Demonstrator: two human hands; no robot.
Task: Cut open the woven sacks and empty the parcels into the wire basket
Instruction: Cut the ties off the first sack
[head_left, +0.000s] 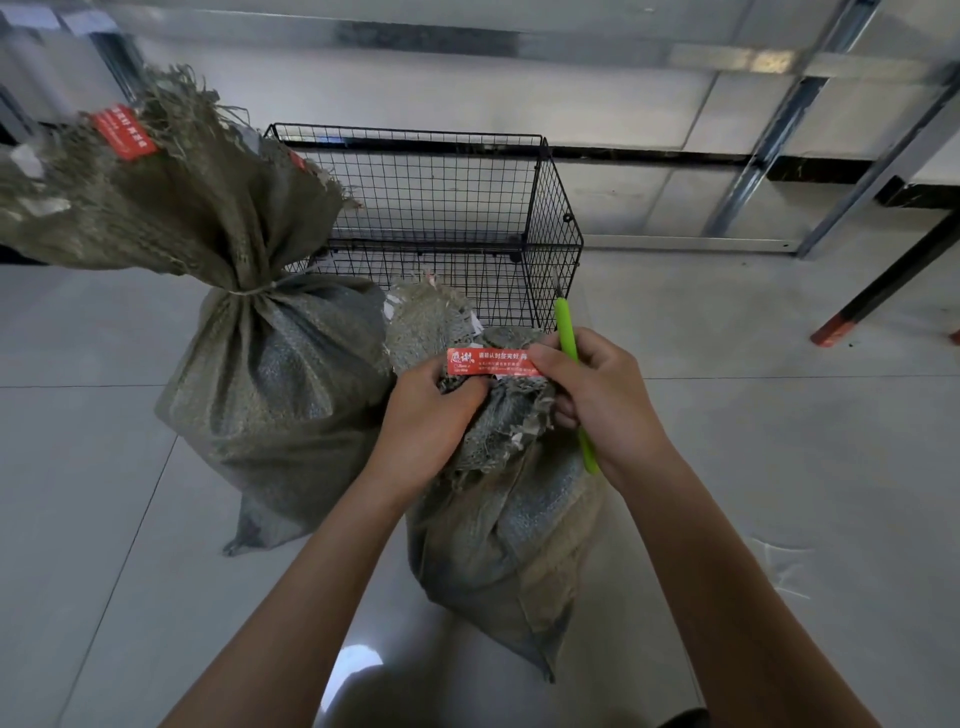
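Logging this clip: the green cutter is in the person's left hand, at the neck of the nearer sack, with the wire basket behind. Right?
Not quite: the head view shows the green cutter in the right hand; the left hand grips the nearer sack at its neck. The wire basket does stand behind.

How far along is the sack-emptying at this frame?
Done: nothing yet; no parcels show in the wire basket. In hand: left hand grips the neck of the near sack by its red tag, right hand holds the green cutter. Left: cut and empty it, then the second sack, tied with string.
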